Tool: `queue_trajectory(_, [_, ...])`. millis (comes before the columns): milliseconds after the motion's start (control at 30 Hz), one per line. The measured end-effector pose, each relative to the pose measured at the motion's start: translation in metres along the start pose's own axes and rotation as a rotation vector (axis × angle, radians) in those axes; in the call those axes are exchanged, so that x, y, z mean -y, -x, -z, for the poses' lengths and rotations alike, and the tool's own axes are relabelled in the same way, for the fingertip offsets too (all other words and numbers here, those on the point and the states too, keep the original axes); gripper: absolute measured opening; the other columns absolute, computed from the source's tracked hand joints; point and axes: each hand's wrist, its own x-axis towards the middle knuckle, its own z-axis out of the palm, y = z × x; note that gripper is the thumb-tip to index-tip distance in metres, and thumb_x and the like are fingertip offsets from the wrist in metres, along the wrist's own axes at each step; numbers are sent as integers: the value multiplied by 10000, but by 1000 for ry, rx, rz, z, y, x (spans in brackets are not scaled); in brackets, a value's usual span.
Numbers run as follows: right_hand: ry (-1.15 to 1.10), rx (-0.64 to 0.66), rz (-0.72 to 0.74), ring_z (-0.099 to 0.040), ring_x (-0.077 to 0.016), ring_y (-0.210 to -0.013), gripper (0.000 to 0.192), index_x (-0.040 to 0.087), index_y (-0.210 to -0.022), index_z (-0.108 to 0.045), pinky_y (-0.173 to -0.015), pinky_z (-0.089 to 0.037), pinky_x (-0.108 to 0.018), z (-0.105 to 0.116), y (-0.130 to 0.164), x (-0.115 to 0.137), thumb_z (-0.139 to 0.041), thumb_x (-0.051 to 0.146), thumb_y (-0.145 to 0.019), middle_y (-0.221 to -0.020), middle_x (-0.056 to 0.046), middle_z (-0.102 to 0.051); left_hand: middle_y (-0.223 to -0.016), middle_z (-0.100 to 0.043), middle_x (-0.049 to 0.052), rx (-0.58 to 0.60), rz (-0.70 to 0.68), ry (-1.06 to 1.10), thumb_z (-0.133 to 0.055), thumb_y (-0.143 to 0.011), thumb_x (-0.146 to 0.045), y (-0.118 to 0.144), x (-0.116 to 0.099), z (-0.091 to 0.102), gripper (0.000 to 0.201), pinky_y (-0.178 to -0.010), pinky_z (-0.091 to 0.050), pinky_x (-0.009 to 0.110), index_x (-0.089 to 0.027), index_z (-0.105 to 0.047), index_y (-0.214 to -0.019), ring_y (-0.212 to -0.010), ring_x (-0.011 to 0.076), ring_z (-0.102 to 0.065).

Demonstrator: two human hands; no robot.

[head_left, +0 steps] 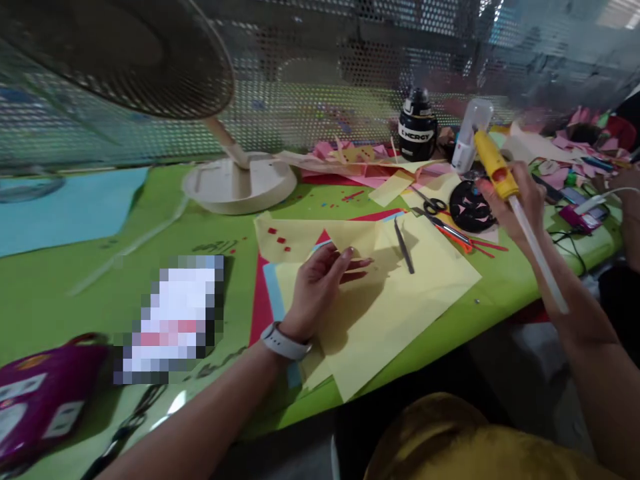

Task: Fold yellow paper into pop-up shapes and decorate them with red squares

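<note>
My left hand [325,277], with a pale watch band at the wrist, hovers over yellow paper sheets [380,327]. Its fingers are loosely bent and apart, with nothing seen between them. Raised at the right, my right hand [527,200] is wrapped round a yellow hot glue gun [495,163]; a long translucent glue stick [540,257] sticks out of its rear. Dark tweezers [404,245] lie on the yellow paper. Small red pieces [281,240] are on a yellow strip beyond my left hand. Red and blue sheets show under the paper's left edge.
A fan's round base [240,183] stands at the back left. Scissors [430,203], a black round dish [473,207] and a dark bottle [417,127] are toward the right. A blurred-out phone-like object [173,320] and a purple pouch [50,400] lie left. Another person's arm shows far right.
</note>
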Motion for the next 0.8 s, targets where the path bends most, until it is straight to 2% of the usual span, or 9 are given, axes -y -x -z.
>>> queue_trajectory(100, [188, 212, -150, -677, -262, -843, 472, 179, -1104, -658, -723, -446, -343, -8, 9, -47, -729, 538, -807, -930, -121, -747, -819, -642, -9, -7, 2, -4, -795, -735, -559, -1, 1, 0, 452, -759, -637, 320, -191, -560, -849, -926, 259, -768])
queue_trajectory(167, [252, 336, -227, -681, -270, -858, 505, 176, -1141, -664, -723, -432, -345, -16, 18, -74, -774, 495, -765, -959, -130, -754, -815, -655, -3, -24, 12, -13, -803, -728, -560, -2, 2, 0, 451, -771, -638, 321, -195, -557, -827, -949, 267, -765])
queue_trajectory(233, [253, 407, -242, -685, -288, -901, 522, 187, -1187, -656, -733, -432, -350, -21, 27, -93, -771, 478, -769, -1026, -133, -756, -820, -666, 1, -40, 21, -16, -816, -711, -568, -3, 2, 1, 462, -774, -639, 321, -198, -560, -820, -961, 272, -763])
queue_trajectory(333, [250, 447, -224, -691, -309, -944, 485, 201, -1221, -643, -756, -447, -359, -23, 38, -107, -733, 432, -804, -1080, -123, -752, -817, -682, 3, -50, 39, -22, -828, -696, -576, -3, 3, 2, 473, -774, -637, 313, -201, -570, -824, -963, 268, -764])
queue_trajectory(467, [215, 431, -144, -691, -313, -989, 495, 200, -1255, -620, -810, -470, -373, -23, 52, -110, -709, 368, -798, -1166, -122, -732, -821, -701, 3, -54, 51, -40, -826, -705, -570, -3, 3, 3, 462, -766, -636, 308, -197, -592, -843, -924, 252, -770])
queue_trajectory(533, [204, 403, -149, -692, -313, -987, 507, 200, -1256, -613, -818, -480, -382, -24, 54, -113, -710, 368, -788, -1174, -125, -726, -832, -712, 9, -54, 56, -47, -826, -706, -570, -2, 2, 3, 464, -755, -633, 292, -196, -590, -845, -917, 244, -770])
queue_trajectory(667, [219, 226, -321, -687, -322, -1002, 442, 194, -1221, -600, -834, -504, -417, -29, 38, -132, -669, 371, -822, -1094, -134, -735, -860, -733, 35, -59, 79, -61, -830, -695, -579, -1, 0, 1, 481, -614, -604, 229, -197, -579, -843, -878, 237, -770])
queue_trajectory(733, [192, 123, -370, -674, -324, -1042, 402, 215, -1216, -578, -874, -504, -441, -35, 23, -148, -635, 378, -853, -1130, -134, -723, -869, -741, 46, -64, 86, -73, -827, -687, -592, -1, -2, 1, 493, -484, -540, 192, -199, -573, -839, -839, 240, -770])
queue_trajectory(800, [131, 78, -410, -666, -337, -1058, 357, 211, -1186, -568, -910, -494, -482, -44, 11, -164, -594, 403, -887, -1126, -150, -710, -875, -745, 47, -61, 82, -78, -827, -684, -596, -1, -2, 0, 492, -421, -479, 168, -203, -569, -830, -834, 239, -768])
